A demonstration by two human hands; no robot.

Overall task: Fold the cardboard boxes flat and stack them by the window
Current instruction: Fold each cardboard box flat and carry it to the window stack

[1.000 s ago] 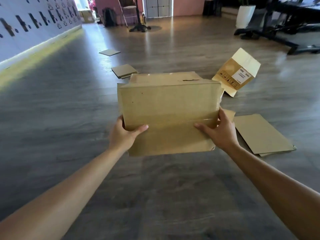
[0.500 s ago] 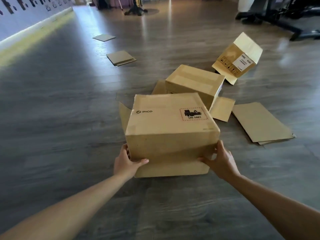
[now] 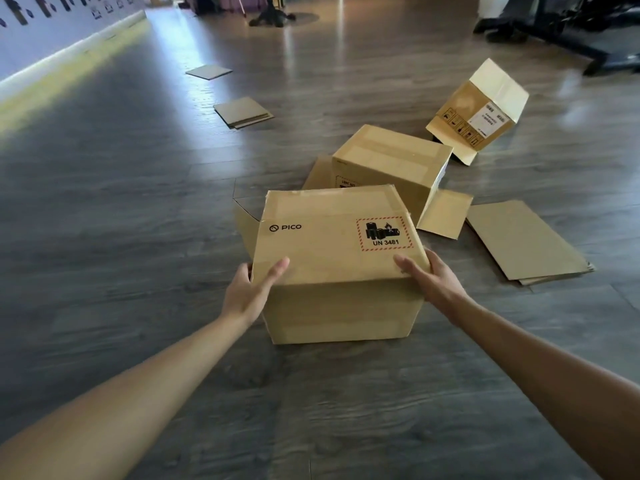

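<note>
A brown cardboard box (image 3: 332,244) marked PICO and UN 3481 stands on the wood floor in front of me, one flap sticking out at its far left. My left hand (image 3: 251,292) grips its near left top corner, thumb on the top face. My right hand (image 3: 429,277) grips the near right top corner the same way. A second erect box (image 3: 391,161) stands just behind it with a flap open on the floor. A third box (image 3: 479,110) lies tipped at the back right.
Flattened cardboard sheets (image 3: 523,239) lie to the right of the boxes. More flat pieces (image 3: 242,111) lie farther back left, and one sheet (image 3: 209,71) beyond them. A wall (image 3: 52,32) runs along the left; dark stand legs (image 3: 568,43) sit at the back right.
The box went from held up in the air to standing on the floor. Both hands shifted from its lower edge up to its near top corners.
</note>
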